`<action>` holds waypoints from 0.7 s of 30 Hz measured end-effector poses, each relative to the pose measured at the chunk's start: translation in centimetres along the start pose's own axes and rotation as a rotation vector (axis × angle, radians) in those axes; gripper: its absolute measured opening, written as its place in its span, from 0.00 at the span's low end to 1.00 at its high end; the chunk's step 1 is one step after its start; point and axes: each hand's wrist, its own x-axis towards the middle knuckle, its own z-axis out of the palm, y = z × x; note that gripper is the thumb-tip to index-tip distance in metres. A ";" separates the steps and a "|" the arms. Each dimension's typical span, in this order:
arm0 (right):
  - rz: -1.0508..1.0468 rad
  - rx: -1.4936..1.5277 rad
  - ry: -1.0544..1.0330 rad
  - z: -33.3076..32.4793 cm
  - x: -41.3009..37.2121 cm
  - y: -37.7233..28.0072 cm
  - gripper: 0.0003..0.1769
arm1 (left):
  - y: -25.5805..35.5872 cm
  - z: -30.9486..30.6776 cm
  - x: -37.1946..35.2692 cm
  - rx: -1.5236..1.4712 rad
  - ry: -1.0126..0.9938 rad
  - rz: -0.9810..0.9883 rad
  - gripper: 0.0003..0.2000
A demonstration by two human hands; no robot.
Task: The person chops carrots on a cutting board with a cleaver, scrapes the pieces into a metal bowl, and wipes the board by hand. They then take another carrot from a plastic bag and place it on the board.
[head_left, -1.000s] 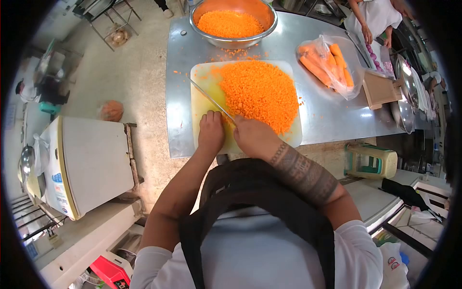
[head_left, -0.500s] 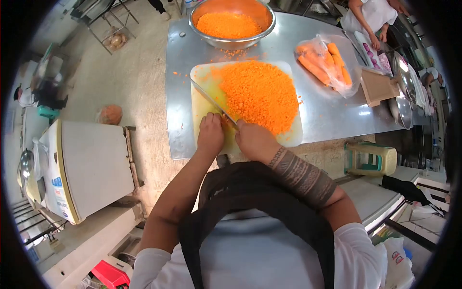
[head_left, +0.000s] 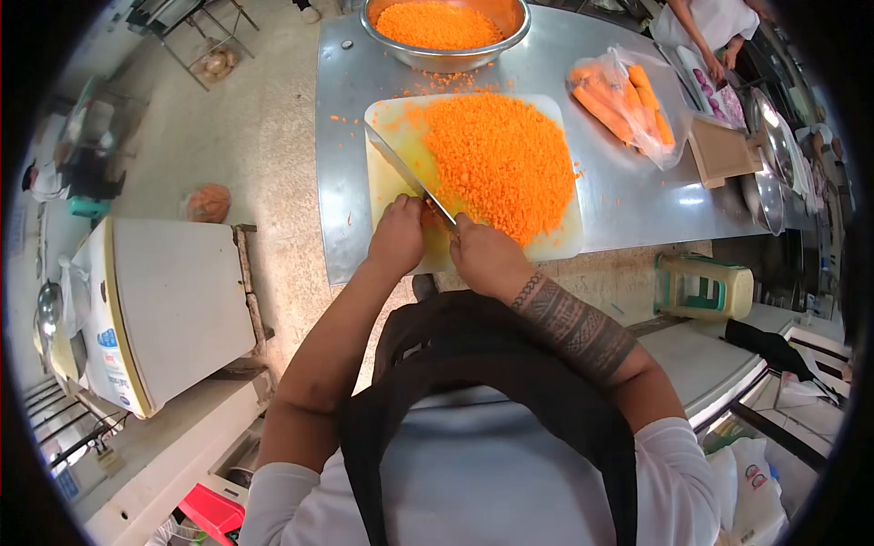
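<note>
My right hand grips the handle of a kitchen knife, whose long blade slants away to the far left over a cutting board. Close against the blade's left side, my left hand has its fingers curled down on a small piece of carrot, mostly hidden beneath them. A broad heap of chopped carrot covers the right part of the board, just beyond my right hand. Yellowish staining shows on the board's left part.
A metal bowl of chopped carrot stands at the table's far side. Whole carrots in a plastic bag lie to the right, near a brown tray. Another person's hands work over purple onions. A stool is at right.
The view has tilted, so the table and bowl sit higher in the picture. Both hands stay by the knife, which keeps nearly the same slant on the board.
</note>
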 end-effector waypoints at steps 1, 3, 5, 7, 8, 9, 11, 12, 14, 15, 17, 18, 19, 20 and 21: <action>0.018 -0.011 -0.008 -0.5 0.4 -0.2 0.15 | 0.1 -0.3 0.2 -0.003 -0.005 0.006 0.10; 0.027 -0.027 -0.027 -1.3 0.0 -1.2 0.15 | 0.6 -1.0 -0.3 0.011 -0.032 0.000 0.11; -0.001 -0.053 -0.039 -2.0 -0.8 -1.8 0.14 | 1.2 -1.5 -0.3 0.042 -0.055 -0.014 0.11; -0.009 -0.049 0.014 0.3 -0.3 -0.4 0.14 | 1.1 -1.4 -0.4 0.040 -0.066 -0.042 0.12; -0.014 -0.046 0.040 1.3 -0.2 0.3 0.14 | 1.0 -1.3 -0.4 0.040 -0.071 -0.057 0.13; 0.002 -0.043 0.021 0.5 -0.1 -0.2 0.14 | 0.8 -1.1 -0.3 0.038 -0.051 -0.049 0.12; 0.048 -0.023 -0.023 -1.5 -0.7 -1.9 0.14 | 0.4 -0.7 -0.8 0.034 -0.029 -0.036 0.11; 0.038 -0.010 -0.022 -1.0 -0.8 -1.8 0.14 | 0.5 -0.9 -0.8 0.035 -0.041 -0.055 0.11; 0.020 0.008 -0.013 0.4 -1.0 -0.9 0.14 | 1.0 -1.1 -0.8 0.033 -0.061 -0.084 0.10; 0.023 -0.007 -0.016 0.5 -1.1 -0.7 0.14 | 1.0 -1.0 -0.9 0.026 -0.068 -0.074 0.09; 0.014 -0.043 -0.022 0.5 -0.5 -0.7 0.13 | 0.5 -0.9 -1.0 0.015 -0.067 -0.061 0.08; 0.013 -0.036 -0.035 0.1 -0.8 -1.1 0.13 | 0.5 -0.8 -1.3 0.037 -0.057 -0.069 0.08; 0.010 -0.032 -0.044 -0.9 -1.1 -1.8 0.14 | 0.5 -0.7 -1.2 0.060 -0.042 -0.074 0.07; 0.010 -0.027 -0.054 -1.4 -1.4 -2.2 0.14 | 0.6 -0.6 -1.3 0.081 -0.029 -0.080 0.07; 0.017 -0.009 -0.037 -0.7 -1.4 -1.7 0.14 | 0.5 -0.6 -1.3 0.070 -0.016 -0.073 0.07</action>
